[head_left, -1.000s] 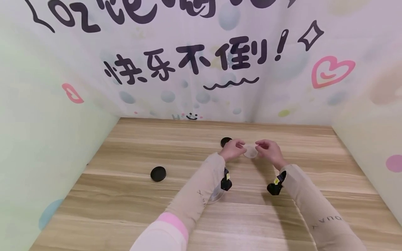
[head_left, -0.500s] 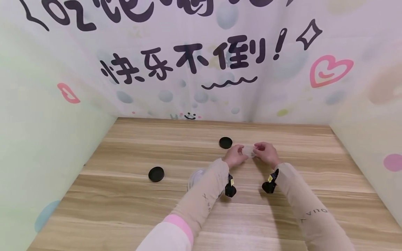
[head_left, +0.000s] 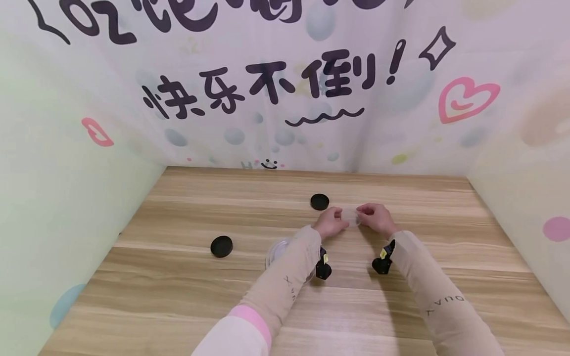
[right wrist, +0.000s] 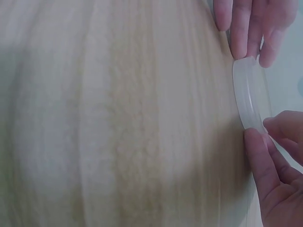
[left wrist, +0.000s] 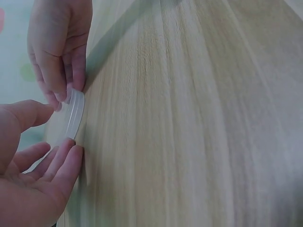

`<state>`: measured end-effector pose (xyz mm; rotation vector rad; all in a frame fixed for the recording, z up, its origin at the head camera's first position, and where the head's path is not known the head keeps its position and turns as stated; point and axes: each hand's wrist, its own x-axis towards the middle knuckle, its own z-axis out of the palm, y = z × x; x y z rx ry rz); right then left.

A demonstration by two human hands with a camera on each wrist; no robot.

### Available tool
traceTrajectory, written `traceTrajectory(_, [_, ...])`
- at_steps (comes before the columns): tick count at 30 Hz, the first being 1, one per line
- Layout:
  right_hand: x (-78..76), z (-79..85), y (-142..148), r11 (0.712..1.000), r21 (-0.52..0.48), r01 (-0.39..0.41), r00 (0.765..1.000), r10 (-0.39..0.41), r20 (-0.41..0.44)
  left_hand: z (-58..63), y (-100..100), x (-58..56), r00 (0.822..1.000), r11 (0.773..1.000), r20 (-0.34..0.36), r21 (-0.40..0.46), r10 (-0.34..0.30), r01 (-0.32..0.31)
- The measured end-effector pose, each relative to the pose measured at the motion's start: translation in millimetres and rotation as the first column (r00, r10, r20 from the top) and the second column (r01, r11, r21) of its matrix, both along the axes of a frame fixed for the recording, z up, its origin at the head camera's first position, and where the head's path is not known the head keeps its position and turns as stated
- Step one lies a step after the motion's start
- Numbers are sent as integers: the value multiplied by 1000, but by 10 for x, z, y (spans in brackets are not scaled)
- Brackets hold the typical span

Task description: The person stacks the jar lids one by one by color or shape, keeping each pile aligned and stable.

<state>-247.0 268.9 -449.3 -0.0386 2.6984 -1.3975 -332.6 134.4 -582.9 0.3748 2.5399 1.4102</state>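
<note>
In the head view, a round, clear plastic lid [head_left: 349, 216] is between the two hands near the back of the table. Its pale, ridged rim shows edge-on in both wrist views. My left hand [head_left: 330, 222] holds the lid's left side, with the fingertips [left wrist: 71, 145] at the rim and the thumb raised apart from them. On the opposite side, my right hand [head_left: 377, 217] pinches the edge between thumb [right wrist: 272, 125] and fingers. Just behind the left hand lies a black round lid [head_left: 319, 201] with a raised rim.
A second black round lid [head_left: 221, 246] lies to the left on the wood-grain table [head_left: 178, 296]. Round clear plasticware [head_left: 277, 249] is partly hidden under the left forearm. A printed white cloth [head_left: 249, 133] hangs along the back, with pale walls at both sides.
Both hands have come closer together onto the clear lid's edges, and the lid has shifted slightly left and toward me. The black lid behind the left hand and the clear plasticware are less covered now.
</note>
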Motion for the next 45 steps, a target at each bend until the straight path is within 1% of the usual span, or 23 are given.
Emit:
traceTrajectory(1, [5, 4, -7, 1000, -3, -2, 1000, 2, 6, -85, 23, -47, 1000, 1000, -6, -23, 12, -13])
traceTrajectory(4, [18, 1, -25, 1000, -3, -12, 999, 12, 33, -346, 58, -210, 999, 999, 45, -39, 9, -7])
traceTrajectory(6, [25, -3, -34, 1000, -3, -14, 999, 14, 46, -584, 75, -347, 999, 1000, 38, -10, -11, 11])
traceTrajectory(8, [34, -5, -43, 1000, -2, -21, 998, 21, 51, -696, 56, -415, 998, 999, 47, 37, -37, 35])
traceTrajectory(10, [45, -1, -51, 999, -5, -35, 998, 35, 52, -725, 26, -424, 998, 997, 36, 61, -49, 47])
traceTrajectory(12, [59, 3, -61, 999, -6, -45, 997, 45, 57, -646, -23, -370, 998, 997, 24, 64, -52, 51])
traceTrajectory(13, [67, 6, -66, 999, -6, -53, 997, 53, 60, -557, -57, -310, 998, 997, 7, 50, -55, 55])
traceTrajectory(16, [92, 12, -86, 998, -4, -68, 995, 68, 69, -337, -113, -184, 998, 999, 38, -9, -40, 41])
traceTrajectory(18, [108, 11, -103, 997, -1, -79, 995, 79, 67, -242, -143, -131, 997, 999, 71, -31, -33, 35])
traceTrajectory(19, [115, 10, -112, 997, -1, -80, 995, 80, 65, -239, -158, -121, 997, 999, 61, -30, -37, 39])
traceTrajectory(20, [121, 7, -121, 997, -1, -81, 995, 81, 62, -264, -164, -144, 996, 999, 80, -30, -37, 40])
traceTrajectory(21, [126, 4, -128, 997, -1, -83, 995, 83, 59, -319, -171, -175, 997, 999, 65, -26, -40, 41])
traceTrajectory(25, [139, -5, -155, 996, -13, -85, 995, 86, 58, -776, -158, -438, 997, 997, -39, 37, -62, 63])
traceTrajectory(27, [142, -5, -160, 996, -15, -87, 994, 88, 60, -883, -129, -534, 999, 998, 4, 26, -50, 50])
traceTrajectory(28, [142, -6, -161, 996, -18, -83, 994, 84, 64, -946, -121, -573, 999, 998, -3, 32, -50, 50])
traceTrajectory(29, [141, -9, -159, 996, -17, -86, 994, 87, 65, -927, -117, -573, 999, 999, 29, 20, -40, 40])
traceTrajectory(30, [141, -12, -159, 996, -16, -83, 994, 84, 65, -849, -129, -524, 999, 999, 37, 18, -36, 36])
traceTrajectory(33, [137, -31, -155, 996, -13, -84, 995, 84, 61, -362, -228, -209, 998, 998, 51, 47, -31, 29])
traceTrajectory(36, [136, -47, -159, 996, -14, -86, 995, 86, 53, 217, -335, 173, 997, 996, 78, 84, -5, -1])
traceTrajectory(38, [136, -41, -164, 996, -7, -89, 995, 89, 52, 372, -349, 255, 992, 996, 127, 81, 23, -34])
traceTrajectory(39, [138, -32, -167, 996, -3, -88, 995, 88, 51, 358, -336, 235, 991, 996, 131, 75, 36, -46])
traceTrajectory(41, [142, -6, -176, 996, 8, -88, 995, 88, 43, 181, -293, 90, 993, 997, 109, 55, 51, -57])
traceTrajectory(45, [146, 77, -209, 997, 25, -71, 997, 71, -6, -448, -202, -461, 1000, 998, -10, 63, 13, -12])
